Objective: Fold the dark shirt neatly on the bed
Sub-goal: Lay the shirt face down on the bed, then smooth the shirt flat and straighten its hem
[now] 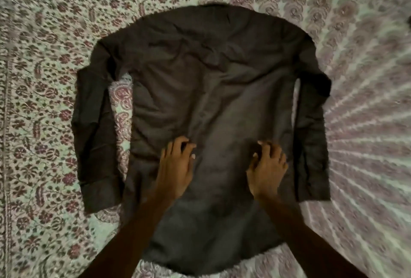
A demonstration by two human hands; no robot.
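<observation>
The dark long-sleeved shirt (200, 73) lies spread flat on the bed, collar end far from me, hem near me. Its two sleeves hang straight down along the body, one at the left (93, 135) and one at the right (311, 139). My left hand (175, 166) rests on the lower middle of the shirt, fingers curled and pressing the cloth. My right hand (266, 168) rests beside it to the right, fingers bent and apart on the cloth. Neither hand lifts any fabric. The cloth is creased near the chest.
A patterned bedsheet (44, 77) with red-brown flowers covers the bed all around the shirt; its right part (367, 122) shows a pale radiating print. A small dark object (409, 22) shows at the right edge.
</observation>
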